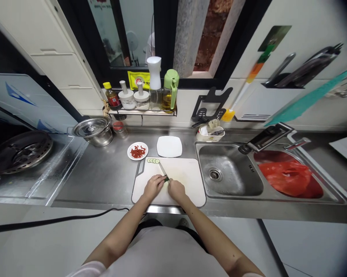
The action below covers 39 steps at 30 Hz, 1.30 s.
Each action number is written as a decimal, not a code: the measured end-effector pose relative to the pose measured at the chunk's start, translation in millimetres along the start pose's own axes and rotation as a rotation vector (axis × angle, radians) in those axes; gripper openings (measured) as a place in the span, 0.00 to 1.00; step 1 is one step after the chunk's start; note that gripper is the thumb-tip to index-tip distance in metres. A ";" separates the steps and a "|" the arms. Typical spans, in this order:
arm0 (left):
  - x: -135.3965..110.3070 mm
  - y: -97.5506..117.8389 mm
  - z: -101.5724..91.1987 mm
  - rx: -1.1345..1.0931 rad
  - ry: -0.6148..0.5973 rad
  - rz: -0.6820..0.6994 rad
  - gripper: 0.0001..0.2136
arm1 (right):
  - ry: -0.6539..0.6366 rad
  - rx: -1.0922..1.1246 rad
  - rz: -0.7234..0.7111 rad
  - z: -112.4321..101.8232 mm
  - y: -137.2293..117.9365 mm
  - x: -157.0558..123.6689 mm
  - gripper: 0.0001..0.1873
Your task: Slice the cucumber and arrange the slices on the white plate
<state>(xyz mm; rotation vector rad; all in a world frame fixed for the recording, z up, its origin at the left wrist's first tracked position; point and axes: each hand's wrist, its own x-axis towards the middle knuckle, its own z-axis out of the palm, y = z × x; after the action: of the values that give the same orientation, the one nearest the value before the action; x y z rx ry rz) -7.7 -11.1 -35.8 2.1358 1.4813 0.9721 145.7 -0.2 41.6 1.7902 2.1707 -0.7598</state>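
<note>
My right hand (176,190) is closed round the handle of a knife (163,169), whose blade points away and to the left. On its left, my left hand (154,186) rests with bent fingers on a dark green piece of cucumber (166,179), mostly hidden between the fingers and the knife. Both hands are over a white cutting board (191,177). Several pale green cucumber slices (153,161) lie overlapping in a row near the board's far left edge, by the knife tip.
Behind the board stand a plate of chopped red pieces (138,151) and a white square plate (169,146). To the right is a sink (231,173) with a red plastic bag (286,177). A lidded steel pot (94,130) stands left, below a condiment shelf (141,112).
</note>
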 end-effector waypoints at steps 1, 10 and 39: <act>-0.1 0.3 -0.3 0.002 -0.005 0.003 0.13 | 0.009 0.004 0.001 -0.4 -0.4 0.1 0.18; -1.8 1.1 -1.3 0.024 -0.005 0.010 0.13 | 0.036 0.062 0.024 2.1 4.2 -3.5 0.17; -2.2 0.4 0.4 0.024 -0.008 -0.001 0.13 | -0.066 0.001 0.034 15.0 32.2 -49.1 0.15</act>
<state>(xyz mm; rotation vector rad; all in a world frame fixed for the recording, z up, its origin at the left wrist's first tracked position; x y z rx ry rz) -7.5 -13.3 -36.5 2.1529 1.4972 0.9496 185.7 -45.6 44.9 1.7725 2.0936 -0.8006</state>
